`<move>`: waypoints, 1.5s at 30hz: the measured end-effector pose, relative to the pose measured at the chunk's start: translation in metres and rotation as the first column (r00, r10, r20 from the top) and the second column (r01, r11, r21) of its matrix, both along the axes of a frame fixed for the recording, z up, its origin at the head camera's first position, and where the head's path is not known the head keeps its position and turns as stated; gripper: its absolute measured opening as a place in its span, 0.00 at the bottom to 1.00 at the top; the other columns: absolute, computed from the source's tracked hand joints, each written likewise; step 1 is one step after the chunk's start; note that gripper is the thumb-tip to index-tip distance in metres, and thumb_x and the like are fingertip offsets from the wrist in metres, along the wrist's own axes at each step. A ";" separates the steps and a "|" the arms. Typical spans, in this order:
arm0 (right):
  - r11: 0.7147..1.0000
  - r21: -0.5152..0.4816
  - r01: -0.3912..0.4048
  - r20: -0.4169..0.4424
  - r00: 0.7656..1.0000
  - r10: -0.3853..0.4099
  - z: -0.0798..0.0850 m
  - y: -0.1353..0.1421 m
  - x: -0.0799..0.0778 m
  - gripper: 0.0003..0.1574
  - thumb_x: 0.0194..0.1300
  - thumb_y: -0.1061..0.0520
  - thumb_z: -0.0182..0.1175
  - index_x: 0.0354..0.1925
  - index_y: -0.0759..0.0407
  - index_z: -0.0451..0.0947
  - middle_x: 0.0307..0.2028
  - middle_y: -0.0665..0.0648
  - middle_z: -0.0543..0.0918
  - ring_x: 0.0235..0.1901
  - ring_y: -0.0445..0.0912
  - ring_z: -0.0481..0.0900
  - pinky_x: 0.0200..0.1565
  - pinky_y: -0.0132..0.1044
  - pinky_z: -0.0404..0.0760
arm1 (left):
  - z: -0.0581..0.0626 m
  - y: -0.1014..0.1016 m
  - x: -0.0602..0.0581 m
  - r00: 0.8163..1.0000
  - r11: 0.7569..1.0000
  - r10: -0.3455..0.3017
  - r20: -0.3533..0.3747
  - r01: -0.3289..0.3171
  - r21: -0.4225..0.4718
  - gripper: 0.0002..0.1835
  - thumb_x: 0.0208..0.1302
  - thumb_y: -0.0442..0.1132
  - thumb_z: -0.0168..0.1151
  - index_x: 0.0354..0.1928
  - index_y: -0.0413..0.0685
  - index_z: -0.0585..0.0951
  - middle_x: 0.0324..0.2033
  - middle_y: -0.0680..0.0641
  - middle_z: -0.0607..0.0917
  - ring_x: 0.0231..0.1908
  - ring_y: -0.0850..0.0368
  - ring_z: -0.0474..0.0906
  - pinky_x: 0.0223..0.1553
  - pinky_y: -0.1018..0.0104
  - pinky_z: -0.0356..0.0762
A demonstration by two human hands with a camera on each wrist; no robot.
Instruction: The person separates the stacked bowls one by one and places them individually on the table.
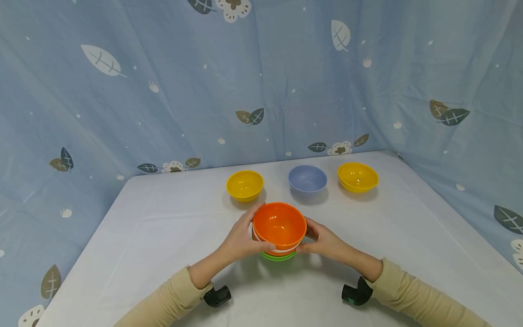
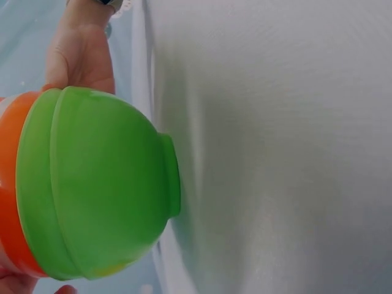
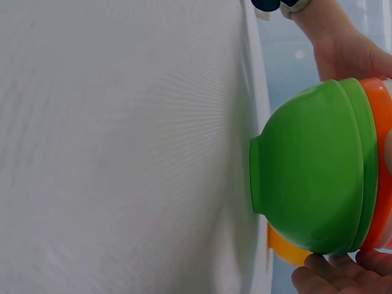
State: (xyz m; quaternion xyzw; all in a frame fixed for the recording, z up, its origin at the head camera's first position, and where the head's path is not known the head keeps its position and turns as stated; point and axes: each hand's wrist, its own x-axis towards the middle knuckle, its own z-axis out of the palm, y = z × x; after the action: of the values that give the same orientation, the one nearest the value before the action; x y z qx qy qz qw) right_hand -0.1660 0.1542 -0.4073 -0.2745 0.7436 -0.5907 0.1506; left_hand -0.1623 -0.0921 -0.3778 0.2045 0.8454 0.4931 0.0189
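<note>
Nearest, at the bottom of the head view, two beige sleeves (image 1: 163, 295) reach in from the lower left and lower right, a black device (image 1: 217, 296) at the left wrist and another black device (image 1: 357, 293) at the right.

Past them, just below the centre of the frame, sits a stack of bowls (image 1: 279, 229). The left hand (image 1: 242, 238) grips it firmly from its side, thumb laid across the near wall and fingers at the far left rim; the right hand (image 1: 325, 241) holds the opposite side, thumb and fingers parted only as far as the curve between them. Topmost is an orange bowl (image 1: 279, 221), round and glossy, with small highlights inside. Beneath its rim come a thin white layer (image 1: 282, 250), more orange, then green. In the left wrist view, the bottom green bowl (image 2: 110, 184) shows a smooth, rounded wall narrowing to a short ring foot; whether that foot touches the white cloth (image 1: 171, 227), I cannot tell.

Farther off, above the stack, stand a yellow bowl (image 1: 245, 185), a matte periwinkle bowl (image 1: 308, 179) and, toward the right, another yellow bowl (image 1: 357, 176).

Behind everything hangs a blue leaf-patterned curtain (image 1: 286, 81).
</note>
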 end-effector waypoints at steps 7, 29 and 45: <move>1.000 -0.005 -0.012 -0.001 1.000 0.012 0.000 0.000 -0.001 0.47 0.57 0.57 0.63 0.68 0.66 0.51 0.66 0.66 0.59 0.64 0.62 0.57 0.62 0.57 0.58 | 0.002 -0.002 -0.001 0.998 0.999 -0.036 0.045 0.037 -0.023 0.53 0.41 0.47 0.75 0.69 0.50 0.56 0.66 0.47 0.60 0.65 0.48 0.56 0.60 0.44 0.61; 1.000 0.018 0.003 -0.002 1.000 -0.003 0.000 -0.001 -0.002 0.48 0.57 0.56 0.64 0.67 0.67 0.51 0.66 0.66 0.60 0.64 0.61 0.58 0.61 0.55 0.59 | 0.001 0.003 -0.002 0.998 0.999 -0.033 -0.044 0.033 0.008 0.54 0.37 0.44 0.77 0.68 0.47 0.57 0.62 0.47 0.66 0.59 0.51 0.63 0.54 0.51 0.70; 1.000 0.008 -0.010 0.010 1.000 0.010 -0.001 0.000 -0.002 0.51 0.57 0.55 0.64 0.69 0.66 0.48 0.67 0.66 0.57 0.63 0.62 0.60 0.61 0.57 0.59 | 0.025 -0.003 -0.005 0.999 0.998 0.012 -0.042 -0.009 0.055 0.54 0.40 0.45 0.76 0.69 0.46 0.55 0.66 0.48 0.63 0.64 0.50 0.59 0.61 0.46 0.61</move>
State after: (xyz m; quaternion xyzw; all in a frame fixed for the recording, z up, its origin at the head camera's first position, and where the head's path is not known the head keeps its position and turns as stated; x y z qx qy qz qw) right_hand -0.1684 0.1542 -0.4085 -0.2746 0.7439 -0.5883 0.1583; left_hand -0.1671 -0.0952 -0.3523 0.2109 0.8329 0.5117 -0.0071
